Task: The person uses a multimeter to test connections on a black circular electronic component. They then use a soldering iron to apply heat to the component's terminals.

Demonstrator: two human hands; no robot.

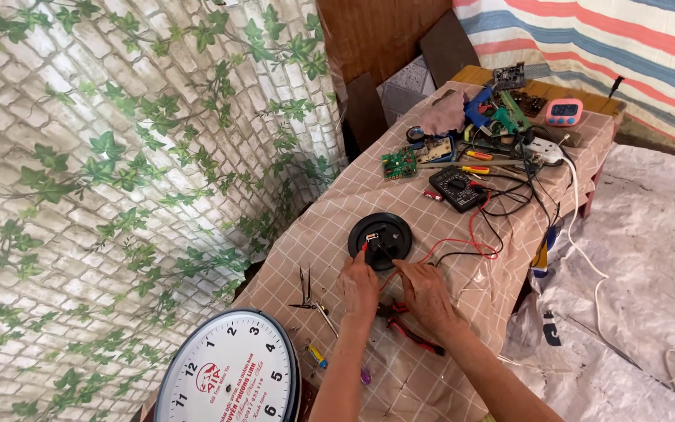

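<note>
Scanning left to right:
clock face: white round clock (228,369) sits at the table's near-left corner, well apart from the work.
tweezers: tweezers (306,291) lie on the checked cloth just left of the left hand.
left hand: left hand (359,285) is partly curled, fingertips pinching a red probe tip (368,240) against the left rim of the black round disc (380,240).
disc: lies flat mid-table, directly ahead of both hands.
right hand: right hand (425,291) is loosely curled at the disc's near edge — cannot tell whether it grips anything.
pliers: red-handled pliers (409,328) lie under the wrists.
leads: red and black leads (470,242) run from the disc area to the black multimeter (456,187).
risk 1: leads loop loosely beside the right hand — a snag there would likely drag the meter or pull the probe off contact.
risk 2: disc is not clamped; sideways probe pressure could slide it.
risk 3: a wrist could nudge the pliers off the near edge.
</note>
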